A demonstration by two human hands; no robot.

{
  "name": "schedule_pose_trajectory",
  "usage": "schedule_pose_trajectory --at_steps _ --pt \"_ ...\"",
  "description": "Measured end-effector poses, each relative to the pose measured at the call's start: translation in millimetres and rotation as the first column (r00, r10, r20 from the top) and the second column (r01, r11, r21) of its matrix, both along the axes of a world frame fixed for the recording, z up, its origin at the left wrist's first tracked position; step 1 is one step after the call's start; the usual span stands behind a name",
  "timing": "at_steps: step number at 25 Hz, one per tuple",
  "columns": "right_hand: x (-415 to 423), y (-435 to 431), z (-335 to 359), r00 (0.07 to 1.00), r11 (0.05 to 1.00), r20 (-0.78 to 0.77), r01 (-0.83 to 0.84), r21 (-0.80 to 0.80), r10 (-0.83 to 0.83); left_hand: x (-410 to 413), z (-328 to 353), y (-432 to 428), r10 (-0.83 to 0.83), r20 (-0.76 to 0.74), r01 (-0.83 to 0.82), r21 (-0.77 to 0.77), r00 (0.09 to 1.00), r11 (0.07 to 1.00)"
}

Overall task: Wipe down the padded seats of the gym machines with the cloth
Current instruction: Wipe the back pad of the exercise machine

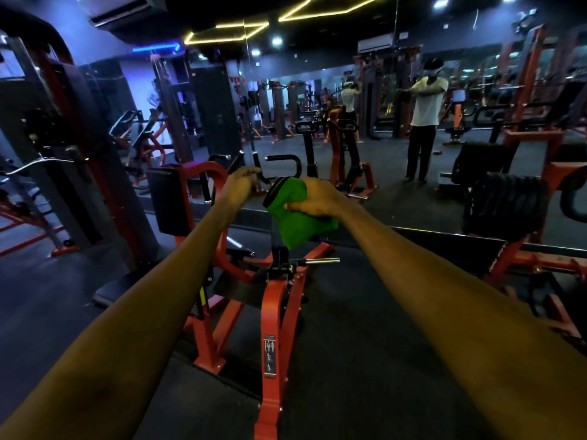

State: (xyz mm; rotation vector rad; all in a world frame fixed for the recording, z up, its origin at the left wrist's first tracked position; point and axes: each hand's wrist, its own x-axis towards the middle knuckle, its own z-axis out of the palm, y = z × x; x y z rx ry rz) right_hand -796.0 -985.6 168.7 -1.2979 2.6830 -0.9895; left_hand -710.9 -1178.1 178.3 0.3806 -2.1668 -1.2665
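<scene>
Both arms reach out over a red machine frame (273,312) in the middle of the view. The right hand (314,198) is clenched round a bunched fold of the bright green cloth (295,220). The cloth is draped over a black rounded part (270,193) at the top of the machine, and its loose end hangs down toward the post. Just left of it, the left hand (241,182) has its fingers curled over a black handle (282,157) that curves round behind the cloth. Left of centre a black upright pad (165,201) is fixed to the frame. Lower left, a flat dark seat pad (111,290) sits low, well apart from both hands and the cloth. Across the upper right runs a wall mirror (397,138), showing a person in a white shirt (425,100) with arms held out.
</scene>
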Motion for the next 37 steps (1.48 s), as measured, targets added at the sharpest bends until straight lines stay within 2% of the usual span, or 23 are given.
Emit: schedule_pose_trajectory --at_steps 2,3,5,7,9,15,20,24,27,30,37 --pt "-2 -1 -9 0.996 0.996 -0.075 0.041 -0.073 -0.047 10 -4 -9 0.137 0.079 -0.118 -0.215 0.987 0.969" --pt "-4 -2 -13 0.993 0.995 -0.101 0.049 -0.092 -0.058 18 -9 -17 0.179 0.139 -0.119 -0.358 0.974 0.926" --pt "-4 -1 -19 0.976 0.996 -0.202 0.079 -0.034 -0.085 29 -24 -38 0.282 0.249 -0.107 -0.544 0.926 0.832" --pt "-4 -1 -27 0.938 0.992 -0.335 0.117 0.047 -0.095 39 -34 -53 0.326 0.266 -0.096 -0.623 0.907 0.776" --pt "-4 -3 -34 0.919 0.989 -0.386 0.119 0.088 -0.076 51 -38 -62 0.356 0.257 -0.095 -0.678 0.898 0.729" --pt "3 -41 -44 0.959 0.997 -0.283 0.030 0.071 -0.009 90 -45 -93 0.455 0.321 -0.161 -0.644 0.831 0.748" --pt "17 -89 -44 0.955 0.995 -0.278 -0.094 0.037 0.101 124 -47 -115 0.543 0.339 -0.242 -0.632 0.768 0.737" --pt "26 -133 -52 0.960 0.987 -0.231 -0.158 0.010 0.156 160 -49 -136 0.550 0.412 -0.247 -0.590 0.727 0.769" --pt "38 -174 -57 0.967 0.979 -0.167 -0.200 -0.037 0.192 182 -54 -162 0.586 0.422 -0.270 -0.602 0.692 0.752" --pt "52 -216 -58 0.957 0.972 -0.180 -0.233 -0.018 0.226 193 -57 -195 0.593 0.385 -0.287 -0.611 0.707 0.738" --pt "55 -306 -49 0.953 0.961 -0.183 -0.262 -0.091 0.242 187 -52 -278 0.580 0.368 -0.295 -0.596 0.727 0.747"
